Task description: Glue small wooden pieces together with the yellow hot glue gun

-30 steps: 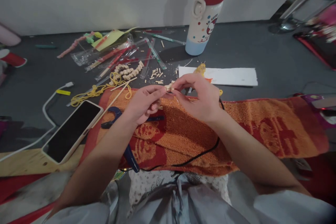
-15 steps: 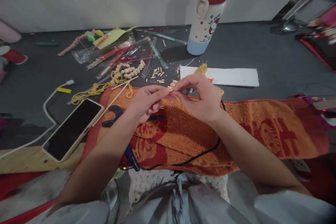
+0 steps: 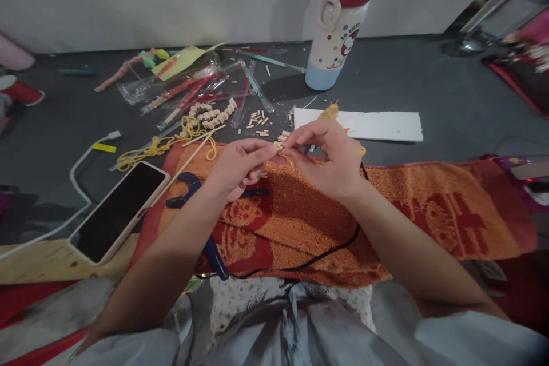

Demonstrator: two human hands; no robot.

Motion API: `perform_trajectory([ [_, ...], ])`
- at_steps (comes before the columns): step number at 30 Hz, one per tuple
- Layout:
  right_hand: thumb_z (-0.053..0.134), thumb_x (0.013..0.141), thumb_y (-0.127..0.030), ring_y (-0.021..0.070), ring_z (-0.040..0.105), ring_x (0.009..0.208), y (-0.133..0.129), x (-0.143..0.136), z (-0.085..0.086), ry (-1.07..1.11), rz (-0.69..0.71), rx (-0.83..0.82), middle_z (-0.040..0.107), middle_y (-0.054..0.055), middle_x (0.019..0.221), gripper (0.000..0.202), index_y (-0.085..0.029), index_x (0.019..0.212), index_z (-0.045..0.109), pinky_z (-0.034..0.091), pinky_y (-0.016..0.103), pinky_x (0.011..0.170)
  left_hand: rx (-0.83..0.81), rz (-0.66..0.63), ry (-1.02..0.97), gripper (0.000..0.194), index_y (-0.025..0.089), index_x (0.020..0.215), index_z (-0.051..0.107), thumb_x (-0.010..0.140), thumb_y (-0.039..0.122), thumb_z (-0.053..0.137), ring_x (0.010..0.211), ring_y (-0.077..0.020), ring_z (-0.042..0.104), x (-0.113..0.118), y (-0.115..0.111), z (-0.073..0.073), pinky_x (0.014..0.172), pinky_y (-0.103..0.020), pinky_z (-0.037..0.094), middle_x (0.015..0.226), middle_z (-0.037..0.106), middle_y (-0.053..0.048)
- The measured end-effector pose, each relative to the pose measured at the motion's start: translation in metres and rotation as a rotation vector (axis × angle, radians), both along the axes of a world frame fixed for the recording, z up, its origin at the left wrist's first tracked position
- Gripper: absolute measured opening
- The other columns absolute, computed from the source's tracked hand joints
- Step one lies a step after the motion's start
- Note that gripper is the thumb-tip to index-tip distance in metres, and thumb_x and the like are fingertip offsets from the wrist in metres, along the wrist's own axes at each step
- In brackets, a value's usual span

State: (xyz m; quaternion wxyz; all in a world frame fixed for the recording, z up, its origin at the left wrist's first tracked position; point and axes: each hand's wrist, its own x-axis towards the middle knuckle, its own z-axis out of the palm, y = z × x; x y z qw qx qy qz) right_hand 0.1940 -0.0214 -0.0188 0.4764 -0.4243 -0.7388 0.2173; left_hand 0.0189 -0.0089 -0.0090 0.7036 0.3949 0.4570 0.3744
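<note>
Left hand [image 3: 234, 168], pale wooden piece [image 3: 278, 147], right hand [image 3: 328, 157]: above the orange towel's [image 3: 309, 200] far edge.
Left fingers pinched on the piece; right fingers likewise, at its right, tips closer together than a second ago, suggesting finer handling.

The left hand [image 3: 234, 168] and right hand [image 3: 332, 160] mostly cover a piece [image 3: 278, 147] too small to identify. The left forearm [image 3: 180, 243] partly hides the blue tool [image 3: 215, 258]. The right hand obscures part of the white strip [image 3: 384, 126]. The top edge crops the bottle [image 3: 338, 37]; the left edge, the cable [image 3: 72, 174] and spool [image 3: 22, 92].
</note>
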Motion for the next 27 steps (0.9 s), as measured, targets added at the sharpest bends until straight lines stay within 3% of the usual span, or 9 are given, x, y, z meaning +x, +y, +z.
perform_trajectory([
  [4,0.061,0.087,-0.02,0.0161,0.065,0.083,0.007,0.007,0.002,-0.088,0.025,0.103,0.068,0.002,0.089,0.008,-0.023,0.093,0.064,0.054,0.034,0.078,0.015,-0.005,-0.005,0.031,0.014,0.071,0.066,0.057,0.034,0.085,0.034,0.0006,0.035,-0.001,0.001,0.0,0.032,-0.013,0.017,0.059,0.067,-0.002],
  [7,0.061,0.089,-0.021,0.0161,0.064,0.087,0.015,0.013,0.001,-0.125,0.148,0.202,0.068,0.004,0.096,0.016,-0.024,0.102,0.07,0.052,0.033,0.078,0.016,-0.047,-0.001,0.032,0.013,0.072,0.066,0.057,0.034,0.084,0.034,0.0009,0.034,-0.002,0.001,0.0,0.032,-0.013,0.016,0.06,0.068,-0.002],
  [11,0.061,0.09,-0.019,0.0126,0.062,0.08,0.022,0.015,-0.006,-0.065,0.289,0.263,0.066,0.003,0.089,0.02,-0.025,0.106,0.072,0.051,0.028,0.071,0.0,-0.091,0.02,0.034,0.012,0.076,0.066,0.056,0.033,0.085,0.034,0.0011,0.033,-0.002,0.001,0.001,0.031,-0.012,0.015,0.062,0.07,-0.003],
  [27,0.062,0.091,-0.024,0.0112,0.061,0.077,0.022,0.014,-0.009,-0.024,0.322,0.25,0.066,0.002,0.087,0.017,-0.026,0.103,0.074,0.051,0.027,0.068,-0.026,-0.103,0.01,0.036,0.013,0.073,0.063,0.055,0.033,0.086,0.033,0.0012,0.032,-0.001,0.001,-0.001,0.032,-0.013,0.013,0.059,0.07,-0.003],
])
